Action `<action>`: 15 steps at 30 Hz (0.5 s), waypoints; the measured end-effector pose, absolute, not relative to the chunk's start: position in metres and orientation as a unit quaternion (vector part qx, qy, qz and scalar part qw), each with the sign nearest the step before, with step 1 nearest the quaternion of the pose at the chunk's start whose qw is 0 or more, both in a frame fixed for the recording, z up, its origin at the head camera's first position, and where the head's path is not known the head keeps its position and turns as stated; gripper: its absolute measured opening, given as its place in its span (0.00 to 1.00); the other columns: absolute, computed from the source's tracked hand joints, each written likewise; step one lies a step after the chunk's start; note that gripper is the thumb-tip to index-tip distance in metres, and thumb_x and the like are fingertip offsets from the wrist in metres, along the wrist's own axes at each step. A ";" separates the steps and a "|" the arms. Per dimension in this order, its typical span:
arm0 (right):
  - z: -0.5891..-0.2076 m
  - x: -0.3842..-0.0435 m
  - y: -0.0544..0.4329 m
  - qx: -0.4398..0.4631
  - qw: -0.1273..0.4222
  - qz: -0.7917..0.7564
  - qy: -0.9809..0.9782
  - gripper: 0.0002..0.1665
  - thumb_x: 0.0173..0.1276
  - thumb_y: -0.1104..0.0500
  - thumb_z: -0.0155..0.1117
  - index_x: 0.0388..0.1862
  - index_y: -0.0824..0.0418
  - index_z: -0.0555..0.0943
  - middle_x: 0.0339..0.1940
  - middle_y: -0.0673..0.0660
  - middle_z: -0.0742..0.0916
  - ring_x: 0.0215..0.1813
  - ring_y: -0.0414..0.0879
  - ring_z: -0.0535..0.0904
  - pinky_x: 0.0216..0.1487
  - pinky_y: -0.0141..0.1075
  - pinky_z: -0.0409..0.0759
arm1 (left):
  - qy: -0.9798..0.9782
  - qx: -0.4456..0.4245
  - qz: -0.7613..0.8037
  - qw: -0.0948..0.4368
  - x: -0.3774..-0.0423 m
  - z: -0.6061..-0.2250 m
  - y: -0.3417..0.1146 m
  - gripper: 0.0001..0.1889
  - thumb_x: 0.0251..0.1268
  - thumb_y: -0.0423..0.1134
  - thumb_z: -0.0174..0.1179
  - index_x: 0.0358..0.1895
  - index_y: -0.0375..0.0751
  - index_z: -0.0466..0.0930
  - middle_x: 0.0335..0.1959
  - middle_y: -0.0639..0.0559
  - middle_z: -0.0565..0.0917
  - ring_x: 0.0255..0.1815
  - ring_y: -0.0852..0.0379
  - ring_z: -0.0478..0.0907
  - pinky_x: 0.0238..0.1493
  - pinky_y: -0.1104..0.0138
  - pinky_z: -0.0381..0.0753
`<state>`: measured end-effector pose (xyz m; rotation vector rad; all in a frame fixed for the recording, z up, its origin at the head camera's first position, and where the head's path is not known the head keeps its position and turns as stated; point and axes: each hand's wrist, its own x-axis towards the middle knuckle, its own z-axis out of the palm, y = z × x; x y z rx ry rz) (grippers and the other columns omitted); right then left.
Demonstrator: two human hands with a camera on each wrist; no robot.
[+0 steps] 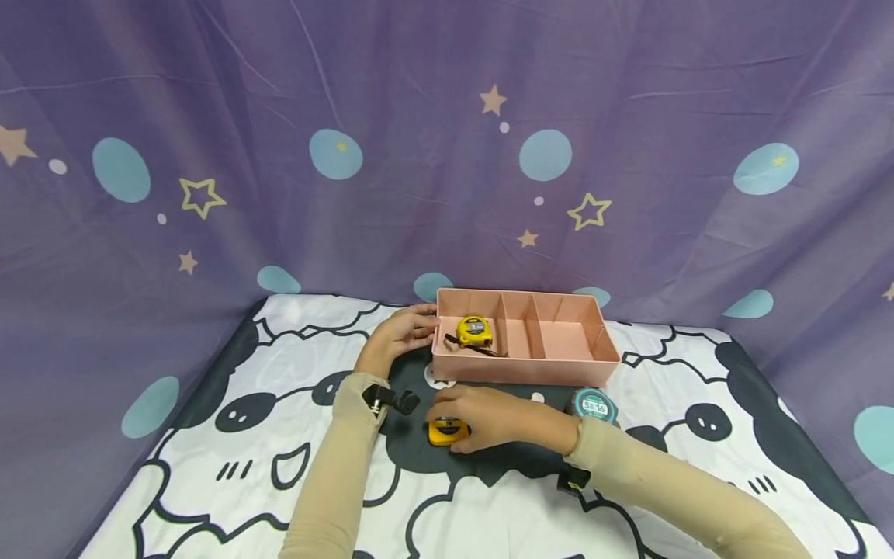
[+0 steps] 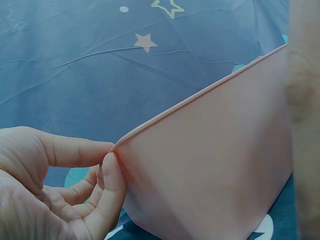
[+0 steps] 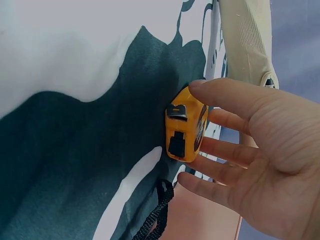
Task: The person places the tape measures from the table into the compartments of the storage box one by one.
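Observation:
In the head view a pink divided box (image 1: pixel 517 369) stands on the cloth. My left hand (image 1: pixel 403 335) is at its left end; in the left wrist view thumb and index finger pinch the corner of the rim. A yellow-orange tape measure (image 3: pixel 186 127) lies on the dark part of the cloth in front of the box. My right hand (image 1: pixel 499 419) holds it, thumb at one end and fingertips along the other end and side. The hand hides part of it in the head view. Another yellow tape measure (image 1: pixel 475 331), with a black strap, lies in the box's left compartment.
A teal round tape measure (image 1: pixel 594 405) lies before the box's right end, close to my right forearm. A black woven strap (image 3: pixel 159 212) shows beside the box in the right wrist view. Behind the box hangs a purple patterned curtain (image 1: pixel 447 217).

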<state>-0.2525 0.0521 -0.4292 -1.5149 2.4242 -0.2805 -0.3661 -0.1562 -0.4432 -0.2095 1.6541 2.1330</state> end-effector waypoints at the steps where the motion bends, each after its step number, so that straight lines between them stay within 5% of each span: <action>1: -0.430 -0.252 0.052 -0.524 0.134 -0.094 0.836 0.32 0.64 0.51 0.76 0.67 0.50 0.79 0.65 0.52 0.80 0.61 0.42 0.77 0.62 0.33 0.80 | 0.596 -0.074 0.770 0.217 -0.366 -0.443 -0.156 0.29 0.73 0.27 0.55 0.75 0.35 0.61 0.34 0.55 0.82 0.28 0.64 0.79 0.31 0.74 0.82; 8: -0.433 -0.248 0.054 -0.531 0.150 -0.077 0.831 0.33 0.68 0.56 0.71 0.72 0.45 0.75 0.76 0.57 0.72 0.72 0.49 0.71 0.65 0.38 0.79 | 0.594 -0.074 0.770 0.221 -0.366 -0.443 -0.156 0.27 0.73 0.27 0.54 0.73 0.37 0.63 0.32 0.56 0.82 0.27 0.64 0.80 0.31 0.74 0.82; 15: -0.441 -0.247 0.053 -0.553 0.115 -0.036 0.825 0.35 0.68 0.59 0.69 0.73 0.43 0.73 0.76 0.58 0.70 0.69 0.49 0.72 0.64 0.37 0.79 | 0.589 -0.072 0.772 0.225 -0.367 -0.444 -0.157 0.26 0.74 0.27 0.54 0.73 0.38 0.62 0.32 0.56 0.83 0.27 0.64 0.80 0.30 0.74 0.82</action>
